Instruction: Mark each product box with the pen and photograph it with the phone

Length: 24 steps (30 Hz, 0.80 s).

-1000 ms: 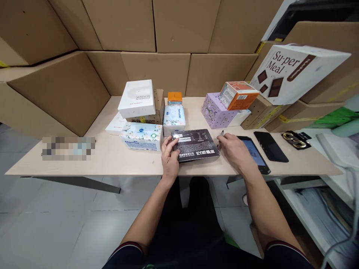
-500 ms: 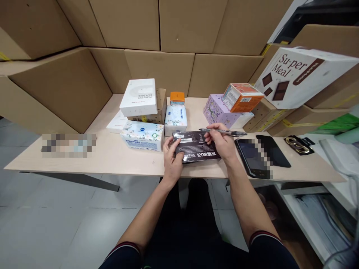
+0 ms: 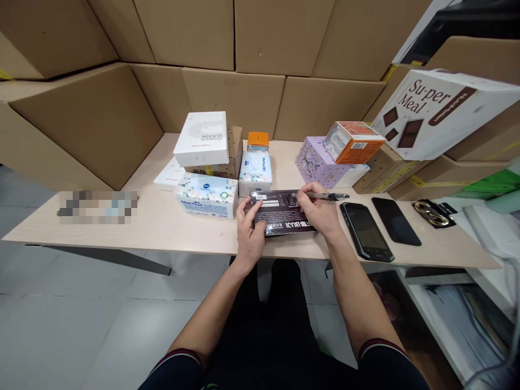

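A flat black box (image 3: 280, 218) with white print lies near the front edge of the pale table (image 3: 162, 227). My left hand (image 3: 248, 232) grips its left end, fingers curled over the edge. My right hand (image 3: 320, 215) rests on the box's right part, its fingers pinched on a dark pen (image 3: 330, 196). The pen lies almost level, its tip pointing left over the box's top face near the white label.
Tissue packs (image 3: 206, 196) and a white power-bank box (image 3: 202, 139) stand to the left. A purple box (image 3: 316, 161) and an orange box (image 3: 352, 142) stand behind. Two dark phones (image 3: 368, 231) lie to the right. Cardboard cartons wall the back.
My right hand picked the pen up from beside the phone and brought it over the black box, then lowered it closer to the label. My left hand kept its hold.
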{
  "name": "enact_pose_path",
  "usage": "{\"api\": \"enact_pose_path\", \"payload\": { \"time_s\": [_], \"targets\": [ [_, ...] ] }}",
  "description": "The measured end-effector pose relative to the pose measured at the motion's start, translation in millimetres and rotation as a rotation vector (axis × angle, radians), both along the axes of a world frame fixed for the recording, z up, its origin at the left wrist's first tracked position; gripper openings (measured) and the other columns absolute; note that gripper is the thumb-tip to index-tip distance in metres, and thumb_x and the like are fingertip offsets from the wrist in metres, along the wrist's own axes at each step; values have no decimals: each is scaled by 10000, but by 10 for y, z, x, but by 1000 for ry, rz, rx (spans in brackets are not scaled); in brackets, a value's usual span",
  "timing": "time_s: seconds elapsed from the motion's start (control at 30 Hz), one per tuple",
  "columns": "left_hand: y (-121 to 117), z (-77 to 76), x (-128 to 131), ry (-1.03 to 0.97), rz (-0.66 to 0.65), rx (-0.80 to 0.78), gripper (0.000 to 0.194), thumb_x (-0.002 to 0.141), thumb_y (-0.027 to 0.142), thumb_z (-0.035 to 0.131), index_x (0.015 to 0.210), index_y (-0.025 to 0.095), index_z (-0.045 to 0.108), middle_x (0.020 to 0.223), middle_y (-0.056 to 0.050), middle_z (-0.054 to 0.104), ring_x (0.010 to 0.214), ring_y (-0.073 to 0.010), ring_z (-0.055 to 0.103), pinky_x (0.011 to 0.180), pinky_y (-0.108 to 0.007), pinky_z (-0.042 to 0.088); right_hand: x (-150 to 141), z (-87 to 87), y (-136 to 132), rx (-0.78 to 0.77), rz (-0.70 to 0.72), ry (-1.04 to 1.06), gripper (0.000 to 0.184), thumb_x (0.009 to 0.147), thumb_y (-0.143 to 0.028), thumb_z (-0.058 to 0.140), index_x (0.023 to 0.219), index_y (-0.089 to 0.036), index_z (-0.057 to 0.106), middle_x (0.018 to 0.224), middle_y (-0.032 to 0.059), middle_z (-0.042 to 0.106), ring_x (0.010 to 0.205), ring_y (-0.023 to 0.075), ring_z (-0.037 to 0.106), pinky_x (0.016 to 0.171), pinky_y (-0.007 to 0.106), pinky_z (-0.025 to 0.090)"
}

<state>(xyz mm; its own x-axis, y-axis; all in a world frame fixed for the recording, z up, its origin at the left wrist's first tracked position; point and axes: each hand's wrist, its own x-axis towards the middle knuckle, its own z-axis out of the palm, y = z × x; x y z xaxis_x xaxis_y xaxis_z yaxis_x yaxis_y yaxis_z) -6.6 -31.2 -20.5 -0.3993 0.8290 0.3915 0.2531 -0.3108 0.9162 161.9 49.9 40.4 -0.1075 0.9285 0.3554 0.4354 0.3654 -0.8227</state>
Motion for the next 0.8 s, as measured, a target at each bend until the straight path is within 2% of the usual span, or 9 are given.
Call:
{"api": "enact_pose_path", "payload": {
  "time_s": [0.2, 0.63, 0.8],
  "targets": [
    [-1, 9, 0, -6, 3, -1, 501, 810, 102, 532, 1243, 285, 705, 1418, -60, 489, 1416, -259, 426, 1230, -480, 343, -10, 18, -12, 5, 16, -62, 152, 852, -337, 562, 745, -232, 536, 627, -41, 557, 605, 138, 496, 618, 295, 374],
    [-2, 22, 0, -23, -6, -12, 503, 806, 100, 529, 1238, 284, 706, 1423, -57, 490, 1418, -256, 427, 1230, -471, 345, -8, 21, -12, -10, 16, -58, 156, 854, -344, 565, 750, -229, 546, 634, -33, 576, 615, 140, 520, 613, 294, 390],
    [-4, 29, -1, -11, 2, -18, 503, 804, 99, 523, 1234, 284, 705, 1420, -53, 493, 1421, -250, 426, 1225, -450, 353, 5, -21, -4, -25, 0, 98, 171, 853, -364, 587, 763, -226, 543, 631, -38, 601, 557, 121, 534, 569, 273, 407]
  ]
}}
